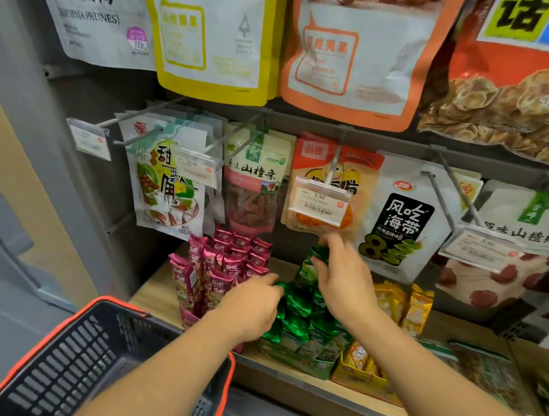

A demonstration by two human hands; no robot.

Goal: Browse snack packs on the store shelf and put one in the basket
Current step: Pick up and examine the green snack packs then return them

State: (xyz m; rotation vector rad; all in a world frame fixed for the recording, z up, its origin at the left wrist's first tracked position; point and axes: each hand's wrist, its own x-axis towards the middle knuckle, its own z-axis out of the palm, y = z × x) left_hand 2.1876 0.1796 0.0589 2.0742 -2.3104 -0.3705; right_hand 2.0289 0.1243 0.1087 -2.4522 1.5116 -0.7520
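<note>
Basket (55, 348): black, orange-rimmed, beneath left forearm.
Left hand (251, 305): fingertips on green snack packs (297, 312) (grip hidden).
Right hand (343, 280): thumb and fingers pinching raised green pack (317, 253).
Green snack packs: boxed on shelf (153, 290), between maroon packs (225, 260) and yellow packs (417, 306).

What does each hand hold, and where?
Right hand pinches a green snack pack at its top edge. Left hand touches other green packs; whether it grips is unclear.

tight reach under hanging pouches (398, 218)
a price tag (320, 202) juts out mid-frame over the green packs (296, 326); bare shelf (153, 288) shows left of the magenta packs (214, 269); basket (63, 365) mouth open, lower left.
</note>
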